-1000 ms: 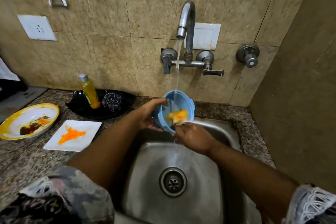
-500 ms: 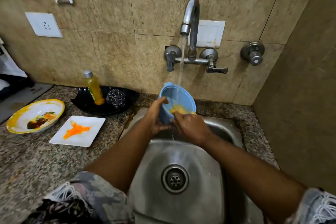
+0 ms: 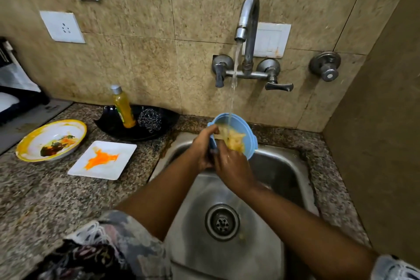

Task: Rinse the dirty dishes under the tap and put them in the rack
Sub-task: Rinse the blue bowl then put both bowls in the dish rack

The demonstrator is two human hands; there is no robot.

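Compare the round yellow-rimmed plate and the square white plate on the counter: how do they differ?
The yellow-rimmed plate is round and deeper; the square white plate is flat. The round one carries dark and orange residue, the square one only an orange smear. Both lie dirty on the counter, unrinsed.

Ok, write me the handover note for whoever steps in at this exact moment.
Left hand: gripping the blue bowl by its near rim, over the sink.
Right hand: fingers inside the bowl, rubbing at yellow residue.
Tap is running into the bowl.
Done: nothing visibly finished.
Left: finish the bowl, then the round yellow-rimmed plate and the square white plate, both dirty on the counter. Rack everything.
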